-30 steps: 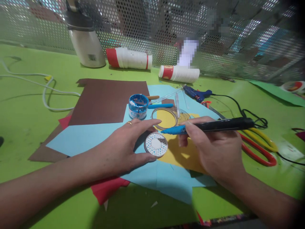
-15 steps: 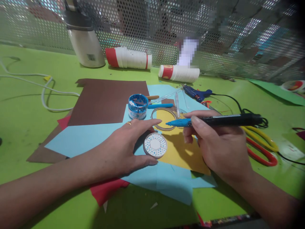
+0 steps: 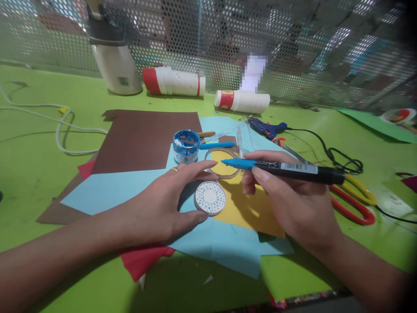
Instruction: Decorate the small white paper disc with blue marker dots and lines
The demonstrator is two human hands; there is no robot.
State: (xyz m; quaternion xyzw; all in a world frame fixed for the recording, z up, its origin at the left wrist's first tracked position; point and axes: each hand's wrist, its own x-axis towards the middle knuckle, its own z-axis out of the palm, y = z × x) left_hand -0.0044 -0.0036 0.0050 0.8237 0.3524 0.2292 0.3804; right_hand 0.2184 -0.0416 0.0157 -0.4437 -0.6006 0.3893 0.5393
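A small round white disc (image 3: 210, 198), marked with dark lines and blue dots around a plain hexagon, lies on the coloured paper. My left hand (image 3: 163, 202) is curved around it, thumb at its lower edge and fingers by its far edge. My right hand (image 3: 293, 195) grips a black marker pen (image 3: 312, 171) with a blue tip end, held above the paper and pointing left. Its tip hovers over a thin ring (image 3: 237, 170), apart from the disc. Behind my left fingers stands an open jar of blue paint (image 3: 186, 148).
Light blue paper (image 3: 130, 189), yellow paper (image 3: 250, 208) and brown paper (image 3: 143, 139) overlap on the green table. A blue glue gun (image 3: 267, 128) lies at the back. Scissors (image 3: 355, 206) with red and yellow handles are at right. Paper cups (image 3: 176, 81) rest along the mesh screen (image 3: 195, 34).
The marker in my right hand has tilted, its back end swinging down and left. My left thumb has drawn in toward the disc's edge. The whole view has shifted slightly.
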